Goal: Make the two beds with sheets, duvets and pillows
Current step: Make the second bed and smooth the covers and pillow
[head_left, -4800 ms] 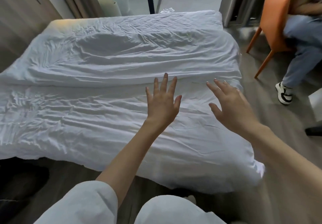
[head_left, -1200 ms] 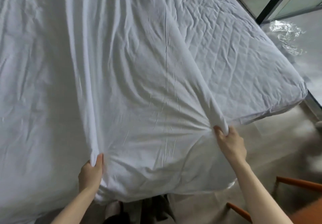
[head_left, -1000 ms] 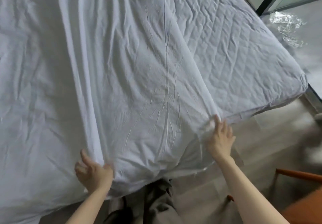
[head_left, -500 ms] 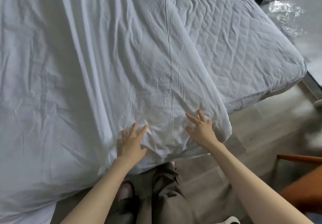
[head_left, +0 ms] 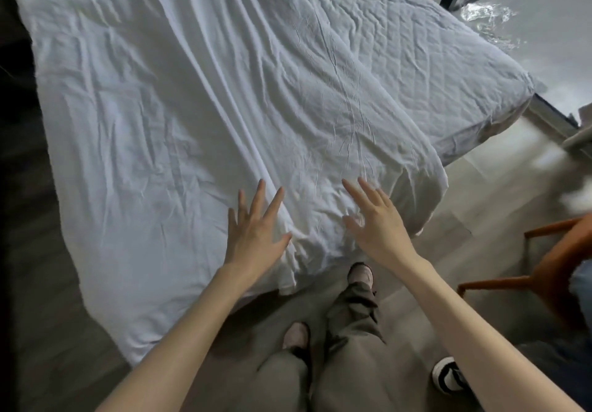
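Note:
A wrinkled white duvet (head_left: 179, 116) lies spread over the bed and hangs off its near edge. To the right of it, the quilted sheet-covered mattress (head_left: 432, 59) shows bare. My left hand (head_left: 254, 229) is flat with fingers spread on the duvet near its front edge. My right hand (head_left: 374, 219) is also flat with straight fingers, a little to the right, near the duvet's near right corner. Neither hand holds any cloth. No pillow is in view.
An orange wooden chair (head_left: 551, 261) stands at the right, with another person's black-and-white shoe (head_left: 448, 378) below it. My own legs and shoes (head_left: 360, 275) stand at the bed's edge. Crumpled clear plastic (head_left: 490, 24) lies on the floor by a glass door frame.
My hands let go of the duvet edge they gripped a second ago, moved up onto its top and now lie flat. The view has pulled back a little.

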Action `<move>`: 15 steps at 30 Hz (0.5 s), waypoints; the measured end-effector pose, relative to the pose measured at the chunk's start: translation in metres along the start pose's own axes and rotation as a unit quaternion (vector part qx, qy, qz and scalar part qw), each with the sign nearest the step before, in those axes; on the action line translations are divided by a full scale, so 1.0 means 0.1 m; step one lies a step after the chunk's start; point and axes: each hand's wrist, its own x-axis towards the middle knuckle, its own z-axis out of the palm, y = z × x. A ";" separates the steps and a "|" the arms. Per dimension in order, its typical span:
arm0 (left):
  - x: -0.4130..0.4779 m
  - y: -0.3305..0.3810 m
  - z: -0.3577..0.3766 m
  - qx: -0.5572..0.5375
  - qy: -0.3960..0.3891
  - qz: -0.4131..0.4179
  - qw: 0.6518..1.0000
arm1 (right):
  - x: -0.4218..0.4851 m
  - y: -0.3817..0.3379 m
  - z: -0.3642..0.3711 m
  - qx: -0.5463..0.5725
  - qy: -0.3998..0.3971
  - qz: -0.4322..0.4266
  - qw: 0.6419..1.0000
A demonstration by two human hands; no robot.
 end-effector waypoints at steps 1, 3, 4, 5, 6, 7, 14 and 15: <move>-0.13 -0.08 -0.08 0.010 0.005 0.011 1.000 | -0.13 -0.13 0.01 -0.003 0.009 -0.002 1.000; -0.36 -0.22 -0.22 0.039 0.017 0.039 0.998 | -0.37 -0.40 0.01 -0.002 0.017 0.004 1.000; -0.47 -0.27 -0.27 0.051 0.021 0.051 0.997 | -0.48 -0.52 0.00 -0.002 0.021 0.005 1.000; -0.58 -0.32 -0.32 0.059 0.024 0.058 0.996 | -0.59 -0.64 -0.01 -0.004 0.026 0.003 1.000; -0.68 -0.36 -0.36 0.061 0.030 0.062 0.996 | -0.69 -0.74 -0.03 -0.007 0.033 -0.001 0.999; -0.79 -0.40 -0.41 0.062 0.041 0.064 0.995 | -0.79 -0.83 -0.04 -0.010 0.037 -0.008 0.999; -1.58 -0.69 -0.63 0.068 0.122 0.060 0.988 | -1.35 -1.45 0.04 -0.040 0.026 -0.052 0.998; -1.73 -0.75 -0.66 0.066 0.129 0.051 0.988 | -1.44 -1.54 0.06 -0.040 0.021 -0.059 0.997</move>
